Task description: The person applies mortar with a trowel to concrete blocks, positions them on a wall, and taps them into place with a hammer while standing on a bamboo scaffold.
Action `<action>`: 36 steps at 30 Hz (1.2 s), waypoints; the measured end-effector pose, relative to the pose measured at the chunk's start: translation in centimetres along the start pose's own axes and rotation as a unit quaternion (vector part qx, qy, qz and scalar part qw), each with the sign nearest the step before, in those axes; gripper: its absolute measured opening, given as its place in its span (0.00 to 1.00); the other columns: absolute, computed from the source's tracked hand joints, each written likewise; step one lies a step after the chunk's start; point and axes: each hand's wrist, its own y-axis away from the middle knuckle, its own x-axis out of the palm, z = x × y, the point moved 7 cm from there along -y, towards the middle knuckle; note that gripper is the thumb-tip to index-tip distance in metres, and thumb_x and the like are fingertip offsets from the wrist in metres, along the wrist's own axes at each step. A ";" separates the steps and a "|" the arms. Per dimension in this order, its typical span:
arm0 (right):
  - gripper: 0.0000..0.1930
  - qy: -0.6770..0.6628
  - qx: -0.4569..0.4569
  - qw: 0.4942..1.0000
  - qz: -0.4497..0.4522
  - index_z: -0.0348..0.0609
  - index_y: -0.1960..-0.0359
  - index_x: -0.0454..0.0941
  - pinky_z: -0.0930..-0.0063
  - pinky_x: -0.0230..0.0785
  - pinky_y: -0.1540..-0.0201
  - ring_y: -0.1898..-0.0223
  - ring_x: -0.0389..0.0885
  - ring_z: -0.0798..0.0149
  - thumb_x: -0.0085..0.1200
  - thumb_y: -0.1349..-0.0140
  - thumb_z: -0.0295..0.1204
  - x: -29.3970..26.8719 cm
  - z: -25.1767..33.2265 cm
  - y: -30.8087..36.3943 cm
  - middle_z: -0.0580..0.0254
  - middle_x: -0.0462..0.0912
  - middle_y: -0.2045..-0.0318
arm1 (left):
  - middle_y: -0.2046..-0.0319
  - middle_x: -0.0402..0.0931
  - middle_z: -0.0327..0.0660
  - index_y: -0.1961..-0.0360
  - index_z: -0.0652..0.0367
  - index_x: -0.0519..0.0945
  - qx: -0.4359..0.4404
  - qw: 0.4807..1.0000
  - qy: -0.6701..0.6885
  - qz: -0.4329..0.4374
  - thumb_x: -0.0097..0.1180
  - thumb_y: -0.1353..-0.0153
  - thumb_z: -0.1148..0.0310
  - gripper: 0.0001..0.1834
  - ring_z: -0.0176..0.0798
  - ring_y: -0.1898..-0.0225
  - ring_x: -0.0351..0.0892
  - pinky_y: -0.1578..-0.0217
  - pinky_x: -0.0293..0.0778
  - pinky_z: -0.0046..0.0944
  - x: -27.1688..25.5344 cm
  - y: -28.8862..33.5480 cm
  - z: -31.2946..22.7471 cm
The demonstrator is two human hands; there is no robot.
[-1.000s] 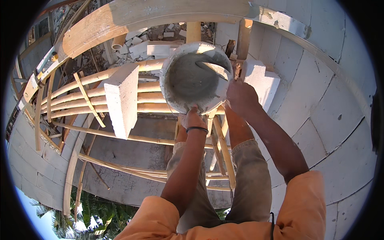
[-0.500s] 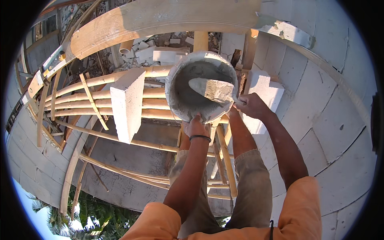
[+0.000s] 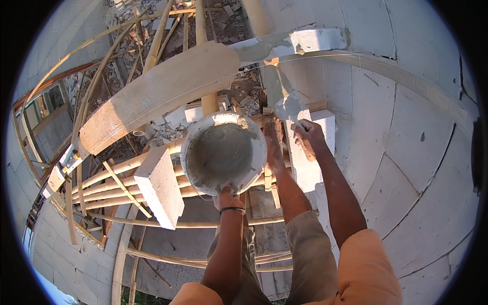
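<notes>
A round bucket [image 3: 260, 152] with a mortar-crusted rim is in front of my legs, with wet grey mortar [image 3: 223, 152] inside. My left hand [image 3: 226, 199] grips its near rim, fingers closed over the edge. To the right of the bucket, my right hand [image 3: 308, 137] is closed around the handle of a trowel [image 3: 291, 108]. The trowel's blade points away from me, smeared with mortar, outside the bucket and near a mortar-covered upright [image 3: 274, 81]. Where blade and upright meet, I cannot tell whether they touch.
A white block [image 3: 160, 185] stands on bamboo poles [image 3: 109, 195] at left. A wide wooden board [image 3: 162, 96] crosses beyond the bucket, beside a mortar-topped block course [image 3: 315, 41]. My bare foot [image 3: 273, 142] is right of the bucket. A pale block wall [image 3: 396, 152] rises at right; rubble [image 3: 175, 118] lies below.
The trowel has come out of the bucket and swung right and away from me in my right hand. My left hand still holds the bucket, which appears lower and farther left in view.
</notes>
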 end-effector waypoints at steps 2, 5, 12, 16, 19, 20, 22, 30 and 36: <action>0.11 -0.085 -0.046 0.995 -0.024 0.39 0.72 0.78 0.78 0.68 0.75 0.79 0.74 0.75 0.56 0.37 0.33 -0.2 0.4 -2.7 0.66 0.77 0.80 | 0.46 0.72 0.52 0.42 0.64 0.66 -0.007 1.000 -0.009 -0.013 0.47 0.47 0.90 0.29 0.58 0.48 0.77 0.50 0.81 0.59 -0.5 -0.6 0.0; 0.13 -0.259 -0.106 0.960 -0.021 0.38 0.64 0.79 0.76 0.71 0.75 0.80 0.76 0.68 0.54 0.35 0.37 0.9 2.2 -5.9 0.64 0.76 0.78 | 0.46 0.72 0.52 0.42 0.65 0.66 0.005 0.999 -0.037 -0.008 0.45 0.45 0.89 0.27 0.58 0.48 0.77 0.50 0.80 0.58 0.0 -0.2 -0.6; 0.17 -0.598 -0.119 0.790 0.067 0.44 0.64 0.78 0.69 0.69 0.76 0.80 0.73 0.65 0.53 0.41 0.46 7.9 8.5 -9.7 0.66 0.74 0.80 | 0.45 0.72 0.50 0.41 0.62 0.65 -0.027 0.999 -0.043 0.007 0.46 0.47 0.89 0.29 0.57 0.47 0.77 0.49 0.80 0.60 -1.1 -2.7 -0.8; 0.16 -0.720 -0.192 0.649 0.154 0.47 0.64 0.76 0.69 0.66 0.74 0.79 0.71 0.66 0.52 0.41 0.46 10.5 11.2 -9.3 0.69 0.70 0.80 | 0.48 0.74 0.50 0.44 0.65 0.69 -0.023 0.998 -0.061 0.006 0.45 0.46 0.88 0.25 0.55 0.48 0.78 0.49 0.80 0.58 -1.1 -2.5 -0.7; 0.17 -0.722 -0.196 0.644 0.159 0.46 0.64 0.76 0.68 0.67 0.74 0.78 0.71 0.66 0.51 0.41 0.47 10.8 11.1 -9.0 0.69 0.71 0.80 | 0.48 0.74 0.51 0.44 0.65 0.69 -0.038 0.998 -0.053 0.007 0.45 0.46 0.89 0.26 0.55 0.49 0.78 0.49 0.80 0.58 -1.1 -2.5 -0.5; 0.17 -0.716 -0.192 0.656 0.141 0.46 0.64 0.76 0.68 0.67 0.74 0.79 0.71 0.66 0.51 0.40 0.47 10.8 10.8 -8.9 0.69 0.71 0.80 | 0.48 0.74 0.51 0.44 0.65 0.69 -0.038 0.998 -0.053 0.006 0.45 0.46 0.89 0.26 0.55 0.49 0.78 0.49 0.80 0.58 -1.2 -2.5 -0.5; 0.16 -0.673 -0.153 0.714 0.116 0.45 0.64 0.75 0.69 0.67 0.74 0.77 0.72 0.66 0.51 0.39 0.46 10.5 9.4 -8.8 0.68 0.71 0.80 | 0.47 0.73 0.51 0.44 0.65 0.69 -0.039 0.998 -0.045 0.006 0.46 0.47 0.89 0.26 0.56 0.49 0.78 0.49 0.80 0.58 -1.2 -2.5 -0.5; 0.16 -0.132 -0.114 0.966 -0.191 0.41 0.66 0.69 0.74 0.68 0.78 0.79 0.75 0.68 0.44 0.31 0.42 4.6 3.0 -13.9 0.64 0.73 0.80 | 0.46 0.72 0.51 0.42 0.64 0.66 -0.040 0.998 -0.036 0.015 0.47 0.47 0.89 0.28 0.56 0.49 0.77 0.49 0.80 0.59 -1.4 -2.6 -0.4; 0.22 0.021 -0.084 0.978 -0.189 0.34 0.57 0.69 0.49 0.68 0.56 0.60 0.79 0.35 0.41 0.31 0.46 7.1 -0.8 -12.2 0.33 0.80 0.67 | 0.46 0.72 0.51 0.41 0.63 0.66 -0.023 0.999 -0.041 0.014 0.45 0.46 0.88 0.28 0.57 0.47 0.76 0.49 0.79 0.59 -1.0 -1.9 -1.1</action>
